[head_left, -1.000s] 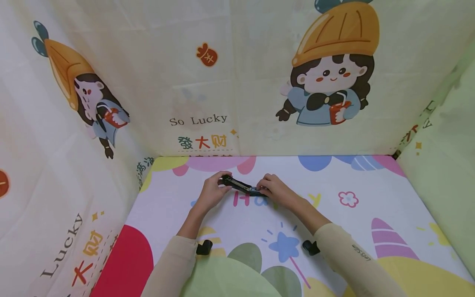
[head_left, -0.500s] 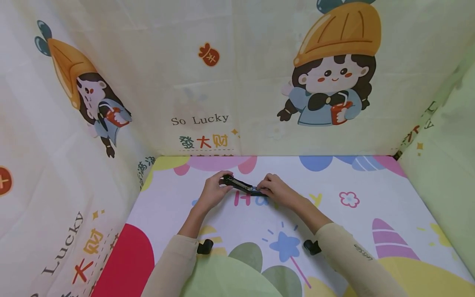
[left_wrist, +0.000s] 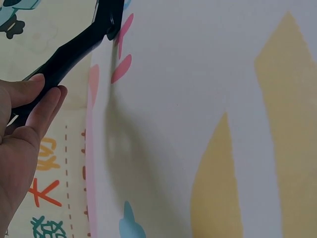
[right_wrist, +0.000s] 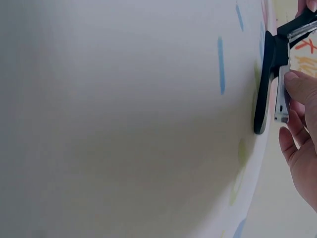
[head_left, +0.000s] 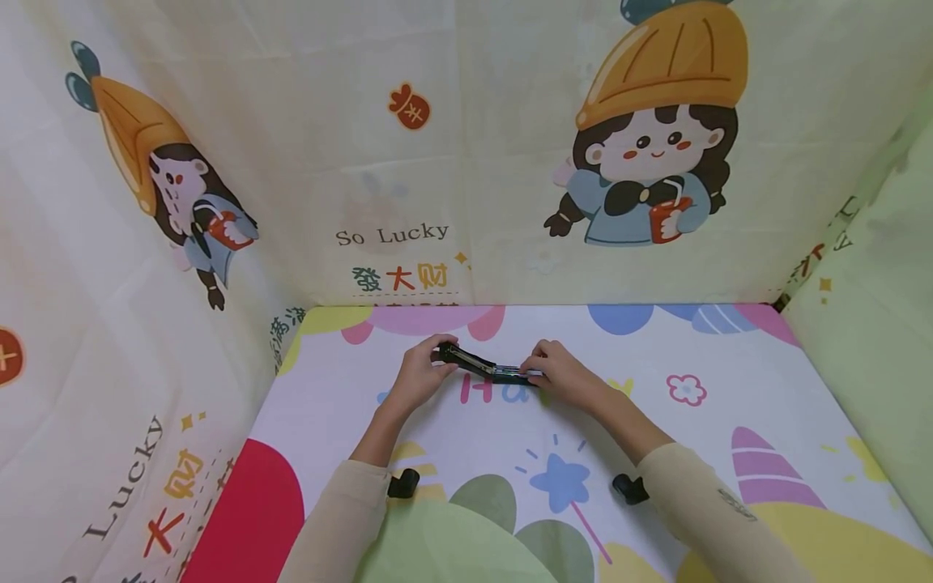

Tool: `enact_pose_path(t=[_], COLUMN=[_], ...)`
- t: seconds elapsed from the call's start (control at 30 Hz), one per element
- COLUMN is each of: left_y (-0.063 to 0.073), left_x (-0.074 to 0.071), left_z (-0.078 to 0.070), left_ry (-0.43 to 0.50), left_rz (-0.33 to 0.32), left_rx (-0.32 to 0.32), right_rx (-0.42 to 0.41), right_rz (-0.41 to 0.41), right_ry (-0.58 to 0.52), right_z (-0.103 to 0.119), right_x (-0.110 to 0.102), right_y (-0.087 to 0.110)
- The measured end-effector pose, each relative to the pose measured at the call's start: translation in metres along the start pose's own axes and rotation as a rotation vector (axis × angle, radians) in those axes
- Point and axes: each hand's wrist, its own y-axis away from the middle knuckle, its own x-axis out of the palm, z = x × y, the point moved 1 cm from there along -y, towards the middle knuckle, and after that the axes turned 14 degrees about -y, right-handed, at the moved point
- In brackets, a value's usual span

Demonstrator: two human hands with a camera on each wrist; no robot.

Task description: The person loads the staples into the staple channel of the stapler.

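Above the printed mat, a dark stapler is spread wide at its hinge. My left hand grips the end of one arm, thumb on one side and fingers on the other, as the left wrist view shows for the black arm. Over at the other half, my right hand pinches the silver magazine between thumb and fingers. In the right wrist view, that metal strip stands slightly apart from the black base, joined near the hinge. The fingers partly hide both ends of the stapler.
A colourful printed mat covers the table. Pale printed cloth hangs behind it and along both sides. Small black devices are worn at the wrists, below the cuffs of the beige sleeves.
My right hand and forearm have shifted right, uncovering more of the stapler's right half and the metal strip. My left hand stays in nearly the same place.
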Motion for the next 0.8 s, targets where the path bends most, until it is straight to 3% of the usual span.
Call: enact_pose_path(t=[0.33,0.6,0.8], left_y=[0.001,0.002,0.002], left_x=[0.000,0.000,0.000], left_z=[-0.002,-0.001,-0.001], left_ry=[0.004,-0.005,-0.001], left_rz=[0.000,0.011,0.013], left_rx=[-0.010,-0.022,-0.032], right_rx=[0.013,0.201,0.262], right_rz=[0.017,0.085,0.077], right_ry=[0.016,-0.032,-0.031], right_z=[-0.007,-0.002,-0.003], right_x=[-0.009,-0.016,-0.024], right_y=[0.012,0.017,0.024])
